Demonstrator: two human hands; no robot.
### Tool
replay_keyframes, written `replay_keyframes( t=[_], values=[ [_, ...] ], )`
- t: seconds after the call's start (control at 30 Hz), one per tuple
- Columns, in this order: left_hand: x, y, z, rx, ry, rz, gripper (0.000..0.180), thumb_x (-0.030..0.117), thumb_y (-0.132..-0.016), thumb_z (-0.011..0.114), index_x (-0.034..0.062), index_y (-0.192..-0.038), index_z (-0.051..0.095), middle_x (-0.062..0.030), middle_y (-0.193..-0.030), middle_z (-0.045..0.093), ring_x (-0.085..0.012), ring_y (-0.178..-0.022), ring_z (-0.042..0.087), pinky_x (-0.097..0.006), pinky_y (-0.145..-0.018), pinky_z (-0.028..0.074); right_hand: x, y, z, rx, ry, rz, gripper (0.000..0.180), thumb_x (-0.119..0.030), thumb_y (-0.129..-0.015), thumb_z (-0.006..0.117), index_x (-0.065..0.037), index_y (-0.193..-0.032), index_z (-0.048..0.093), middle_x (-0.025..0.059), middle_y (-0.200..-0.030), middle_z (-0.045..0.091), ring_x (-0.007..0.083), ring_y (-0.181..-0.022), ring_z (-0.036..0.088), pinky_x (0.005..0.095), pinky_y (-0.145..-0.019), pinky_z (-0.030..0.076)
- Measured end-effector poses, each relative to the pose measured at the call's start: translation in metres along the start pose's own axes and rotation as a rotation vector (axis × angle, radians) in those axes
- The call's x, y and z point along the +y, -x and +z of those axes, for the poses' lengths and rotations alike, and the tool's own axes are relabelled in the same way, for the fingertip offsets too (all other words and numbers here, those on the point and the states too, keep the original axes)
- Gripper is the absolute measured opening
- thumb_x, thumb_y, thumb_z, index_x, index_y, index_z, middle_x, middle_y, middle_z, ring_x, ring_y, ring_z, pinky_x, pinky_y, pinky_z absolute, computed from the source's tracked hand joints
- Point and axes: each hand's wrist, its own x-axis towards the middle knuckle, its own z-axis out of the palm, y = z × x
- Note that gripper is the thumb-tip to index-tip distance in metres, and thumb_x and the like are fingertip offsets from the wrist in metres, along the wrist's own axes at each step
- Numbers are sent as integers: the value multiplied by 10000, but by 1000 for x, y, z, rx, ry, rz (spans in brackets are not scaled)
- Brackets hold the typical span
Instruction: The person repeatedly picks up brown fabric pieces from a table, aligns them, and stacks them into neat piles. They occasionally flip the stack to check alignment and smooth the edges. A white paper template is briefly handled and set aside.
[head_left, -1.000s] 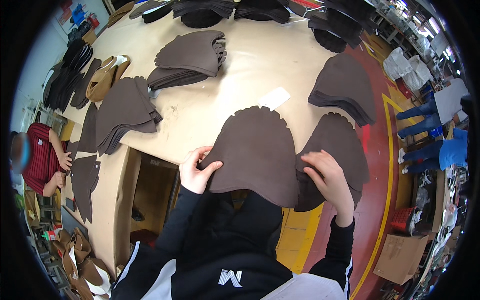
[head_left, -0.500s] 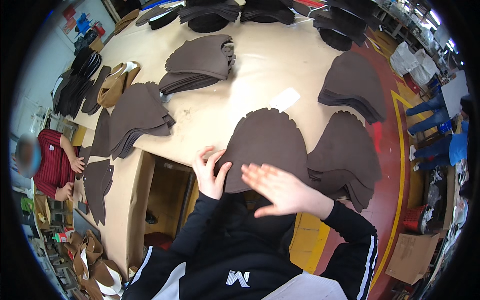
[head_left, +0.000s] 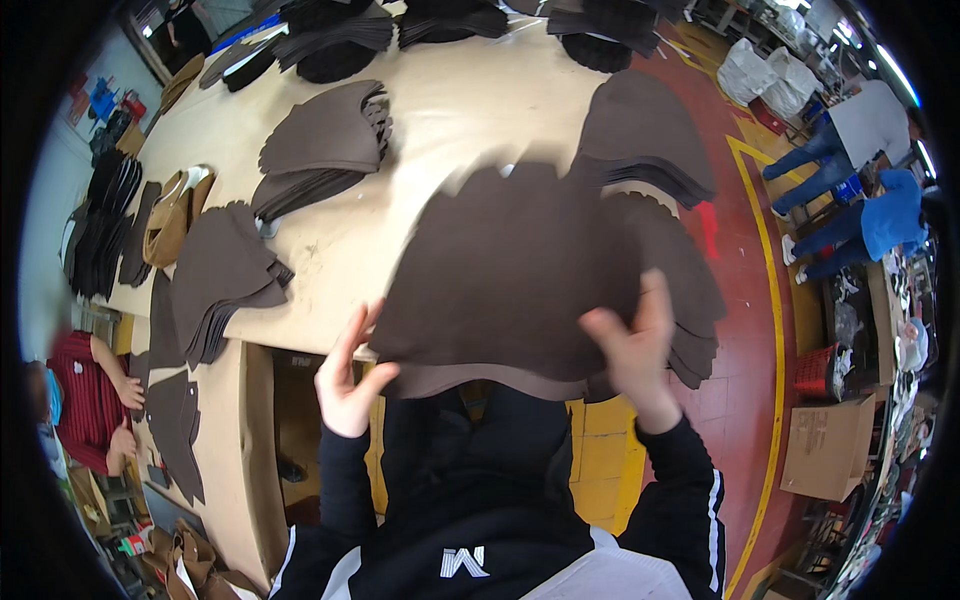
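I hold a large dark brown cut piece with a scalloped top edge (head_left: pixel 510 270) lifted off the beige table (head_left: pixel 460 100), close to the camera. My left hand (head_left: pixel 350 375) pinches its lower left edge. Over its lower right part lies my right hand (head_left: pixel 632 345), fingers curled on the piece. A stack of matching brown pieces (head_left: pixel 695 300) shows just behind and to the right of the lifted piece, partly hidden by it.
More brown stacks lie on the table: one at the far right (head_left: pixel 640 125), one in the middle (head_left: pixel 320 140), one at the left (head_left: pixel 215 275). A person in red (head_left: pixel 85 400) works at the left. Two people (head_left: pixel 890 215) stand at the right near a cardboard box (head_left: pixel 825 445).
The top brown piece has come up off the stack toward the camera. My right hand moved from the stack's right side onto the piece; my left hand stays at its left edge.
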Motion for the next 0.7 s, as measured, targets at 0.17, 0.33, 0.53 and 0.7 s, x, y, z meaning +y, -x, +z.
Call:
replay_keyframes(
  t=[0.17,0.33,0.53,0.7],
  values=[
    [-9,-9,14,-121,-329,-329,840,224,-650,914,75,-1380,526,-60,-1036,546,-181,-782,521,-320,-762,486,-1,-47,-97,165,-237,303,590,-21,-853,710,1,-1386,460,112,-1259,598,193,-1123,586,333,-981,471],
    [-29,-14,21,-11,-62,-353,552,134,-702,868,45,-1201,650,-54,-1025,605,-145,-890,578,-282,-803,477,27,-43,-105,129,919,47,600,-80,-868,695,-40,-1423,469,170,-1379,533,299,-1279,509,395,-1071,401],
    [-18,-13,27,113,-578,73,418,97,-740,809,74,-1133,669,-104,-1055,637,-191,-932,604,-329,-914,469,35,-65,8,-362,711,-384,605,-279,-920,662,-9,-1422,458,207,-1468,448,351,-1392,390,446,-1150,302],
    [-24,-7,26,105,-101,-187,285,49,-911,642,16,-1194,644,-105,-1016,693,-144,-878,626,-281,-831,496,53,-36,89,-837,946,-613,936,-653,-884,521,26,-1493,312,231,-1571,274,337,-1463,277,490,-1185,213]
  ],
)
